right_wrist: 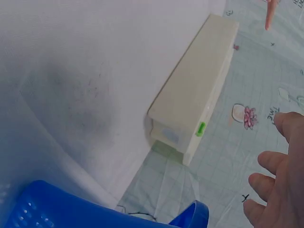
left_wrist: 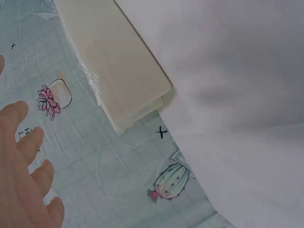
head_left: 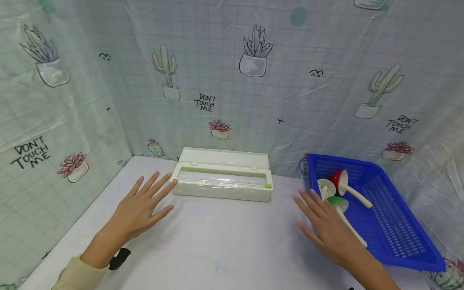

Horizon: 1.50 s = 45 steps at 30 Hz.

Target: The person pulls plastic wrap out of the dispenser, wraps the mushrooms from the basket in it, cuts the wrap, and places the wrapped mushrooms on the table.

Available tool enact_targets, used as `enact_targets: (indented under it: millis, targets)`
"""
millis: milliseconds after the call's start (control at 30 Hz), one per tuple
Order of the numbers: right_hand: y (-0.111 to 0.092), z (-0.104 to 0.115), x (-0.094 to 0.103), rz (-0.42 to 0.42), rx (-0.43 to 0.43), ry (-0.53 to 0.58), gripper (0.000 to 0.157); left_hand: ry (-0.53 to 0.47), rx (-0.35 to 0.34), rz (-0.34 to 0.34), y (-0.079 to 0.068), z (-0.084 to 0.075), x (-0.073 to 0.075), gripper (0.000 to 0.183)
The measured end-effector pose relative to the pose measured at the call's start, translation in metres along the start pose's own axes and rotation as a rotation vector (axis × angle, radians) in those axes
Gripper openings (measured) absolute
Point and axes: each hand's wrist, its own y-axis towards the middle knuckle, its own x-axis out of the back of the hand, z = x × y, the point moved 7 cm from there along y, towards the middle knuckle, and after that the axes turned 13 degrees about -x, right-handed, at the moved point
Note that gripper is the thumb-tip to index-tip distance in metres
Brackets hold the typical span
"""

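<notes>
My left hand (head_left: 139,209) hovers over the left part of the white table, fingers straight and spread, holding nothing. Its fingertips come near the left end of a long white cling film dispenser box (head_left: 221,192). That box stands at the back of the table with its lid (head_left: 224,157) raised, a roll of clear film inside and a small green slider (head_left: 268,186) at its right end. On the other side my right hand (head_left: 330,227) is spread too, fingers straight and nothing held, just left of a blue plastic basket (head_left: 398,197) and partly in front of it.
In the basket lie a red-capped toy mushroom (head_left: 340,182), a green-capped one (head_left: 338,204) and a white one (head_left: 326,188). A printed plastic curtain (head_left: 224,72) closes off the back and sides. A black strap (head_left: 119,258) sits at the left wrist.
</notes>
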Motion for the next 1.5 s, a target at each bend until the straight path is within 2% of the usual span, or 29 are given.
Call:
enact_targets:
  millis: [167, 467, 567, 700, 833, 933, 1000, 1200, 1333, 1400, 1500]
  targets:
    - [0.000, 0.002, -0.006, 0.004, 0.020, 0.041, 0.064, -0.015, -0.026, -0.008, 0.001, -0.003, -0.004, 0.072]
    - [0.004, 0.004, -0.019, 0.019, 0.011, 0.034, 0.062, -0.063, -0.065, -0.049, 0.007, -0.007, -0.017, 0.070]
    - [0.007, 0.007, -0.022, 0.006, 0.033, 0.029, 0.062, -0.072, -0.073, -0.068, 0.009, -0.007, -0.019, 0.070]
    - [0.012, 0.012, -0.025, -0.015, 0.072, 0.031, 0.063, -0.173, -0.054, -0.083, 0.010, -0.003, -0.023, 0.070]
    - [0.020, 0.016, -0.027, -0.035, 0.083, 0.036, 0.063, -0.278, -0.031, -0.136, 0.013, 0.000, -0.023, 0.073]
    - [0.025, 0.018, -0.028, -0.055, 0.090, 0.056, 0.060, -0.345, 0.022, -0.172, 0.016, 0.005, -0.023, 0.072]
    - [0.028, 0.020, -0.029, -0.076, 0.096, 0.073, 0.057, -0.406, 0.081, -0.185, 0.017, 0.009, -0.025, 0.069]
    - [0.038, 0.026, -0.032, -0.116, 0.091, 0.092, 0.045, -0.726, 0.339, -0.174, 0.014, 0.026, -0.043, 0.052]
    - [0.048, 0.029, -0.037, -0.070, 0.045, 0.128, 0.038, -0.946, 0.486, -0.146, 0.008, 0.031, -0.056, 0.052]
    - [0.054, 0.030, -0.040, -0.033, 0.021, 0.161, 0.036, -1.043, 0.534, -0.122, 0.007, 0.032, -0.063, 0.054]
    - [0.064, 0.030, -0.044, 0.012, -0.015, 0.234, 0.035, -1.136, 0.585, -0.082, 0.009, 0.033, -0.073, 0.059]
